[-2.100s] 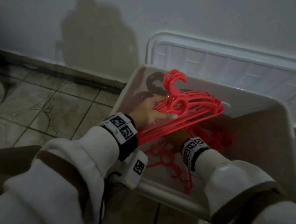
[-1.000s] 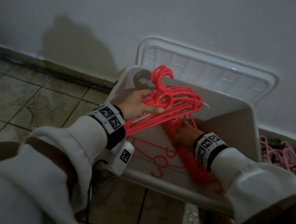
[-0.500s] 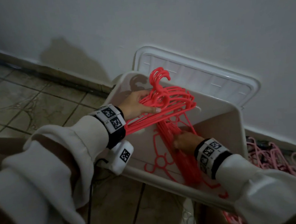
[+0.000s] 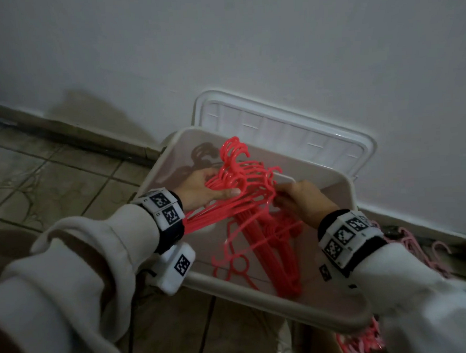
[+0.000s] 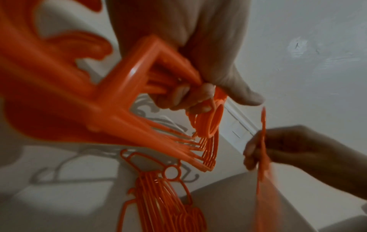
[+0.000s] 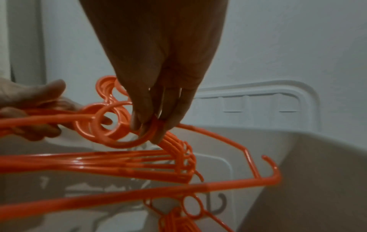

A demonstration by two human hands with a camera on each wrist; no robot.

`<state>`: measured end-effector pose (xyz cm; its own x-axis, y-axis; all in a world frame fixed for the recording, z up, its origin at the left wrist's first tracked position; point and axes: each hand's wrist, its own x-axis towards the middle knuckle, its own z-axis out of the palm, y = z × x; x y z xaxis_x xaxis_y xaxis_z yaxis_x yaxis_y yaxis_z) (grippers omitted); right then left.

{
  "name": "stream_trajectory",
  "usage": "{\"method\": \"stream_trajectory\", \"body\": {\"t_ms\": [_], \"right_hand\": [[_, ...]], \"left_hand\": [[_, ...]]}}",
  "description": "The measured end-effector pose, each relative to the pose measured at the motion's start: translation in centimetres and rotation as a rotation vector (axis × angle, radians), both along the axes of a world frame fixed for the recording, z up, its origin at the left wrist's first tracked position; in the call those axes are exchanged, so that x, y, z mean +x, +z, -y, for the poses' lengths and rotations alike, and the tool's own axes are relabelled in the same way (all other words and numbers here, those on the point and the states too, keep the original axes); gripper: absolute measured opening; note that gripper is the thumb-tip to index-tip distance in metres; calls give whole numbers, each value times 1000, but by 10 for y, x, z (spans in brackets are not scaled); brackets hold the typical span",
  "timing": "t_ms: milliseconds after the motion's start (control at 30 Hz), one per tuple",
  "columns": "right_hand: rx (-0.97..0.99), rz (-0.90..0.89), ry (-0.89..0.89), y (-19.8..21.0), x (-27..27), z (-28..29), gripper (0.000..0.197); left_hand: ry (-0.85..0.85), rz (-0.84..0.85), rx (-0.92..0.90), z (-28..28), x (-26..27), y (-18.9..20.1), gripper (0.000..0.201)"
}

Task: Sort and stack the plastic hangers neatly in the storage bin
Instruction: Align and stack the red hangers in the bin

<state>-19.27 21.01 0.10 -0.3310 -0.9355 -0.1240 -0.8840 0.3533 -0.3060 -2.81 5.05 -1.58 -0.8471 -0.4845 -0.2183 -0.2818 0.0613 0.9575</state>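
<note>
A white lid [image 4: 284, 135] leans on the pale wall [image 4: 245, 39] just behind the storage bin [image 4: 261, 297], and a loose heap of paler pink hangers [image 4: 413, 244] lies on the floor at the right of the bin; some more red ones [image 4: 359, 340] show under its near right corner. The two white sleeves and the wrist bands with black and white marks cover part of the bin's near side. The bin stands on a floor of brown tiles [image 4: 49, 182], close to the dark skirting at the foot of the wall; the room is dim and the hands throw shadows on the inside of the bin. The left hand [image 4: 202, 190] holds a bundle of red hangers [image 4: 240, 186] over the far left part of the bin, fingers curled under it and the thumb lying along the top. The long axis of the bundle runs from near left to far right, and the hooks point up and toward the wall. The right hand [image 4: 301, 199] pinches with its fingertips [image 6: 143, 124] the ring of one hanger [image 6: 139, 138] at the right end of the bundle. Inside the bin lies a stack of hangers [image 4: 274, 244], its long axis from far to near, with one single hanger [image 4: 237, 263] flat at its left, hook toward the near wall.
</note>
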Motion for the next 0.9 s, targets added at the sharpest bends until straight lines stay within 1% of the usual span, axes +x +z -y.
{"method": "stream_trajectory", "body": {"t_ms": [100,133,200,267,400,467,533,567,600,667,733,800,833,900], "right_hand": [[-136,-7,-31,-2,7,15,21],[-145,5,-51,-4,8,19,22],[-155,68,-66,-7,11,28,22],[-198,148,-77,-9,15,35,26],[-281,217,-140,-16,16,41,26],[-387,217,-112,-23,12,40,29],[-456,217,-131,-29,9,38,26],[-418,199,-138,-31,7,38,23],[-316,184,-115,-35,7,38,20],[35,203,20,-49,5,39,13],[408,249,176,-73,6,44,20],[683,267,217,-103,13,52,23],[756,243,214,-118,17,56,25],[803,158,180,-144,24,63,34]], "left_hand": [[-32,31,26,-4,-3,-1,32],[-45,42,20,-5,-3,-1,36],[-70,55,-6,-7,-3,0,49],[-77,82,-53,-6,-2,0,56],[-9,112,-115,3,-2,-5,50],[17,113,-119,8,-2,-8,48],[16,115,-132,12,-2,-10,48],[10,117,-141,14,-2,-10,48],[1,121,-148,16,-3,-10,48],[-24,119,-151,21,-4,-10,47],[-60,109,-152,27,-4,-9,48],[-86,95,-128,33,-5,-10,50],[-92,93,-104,35,-6,-11,50],[-100,95,-67,38,-9,-13,49]]}}
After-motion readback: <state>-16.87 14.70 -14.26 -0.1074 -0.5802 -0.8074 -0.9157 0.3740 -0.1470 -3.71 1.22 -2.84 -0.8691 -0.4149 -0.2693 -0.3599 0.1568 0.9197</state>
